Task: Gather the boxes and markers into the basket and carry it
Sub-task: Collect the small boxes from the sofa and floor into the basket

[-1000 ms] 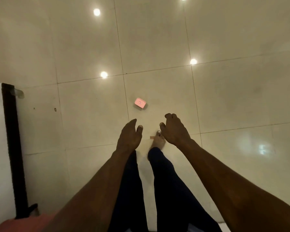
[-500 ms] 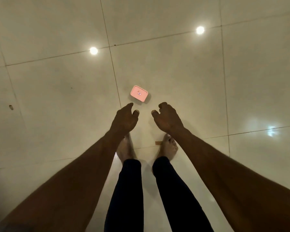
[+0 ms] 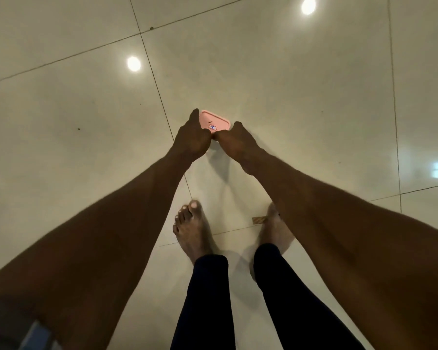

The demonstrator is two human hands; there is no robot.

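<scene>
- Left hand, well short of the pink box half a second ago, now curls at its left edge.
- Box lies on the floor; we see no basket.
- Right hand closes on its right edge; we cannot tell whether either grips yet.

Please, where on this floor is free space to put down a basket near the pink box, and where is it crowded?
The tiled floor is bare beyond and to both sides of the pink box. It is crowded on the box's near side: the left hand and right hand meet there, with both bare feet behind them.
</scene>
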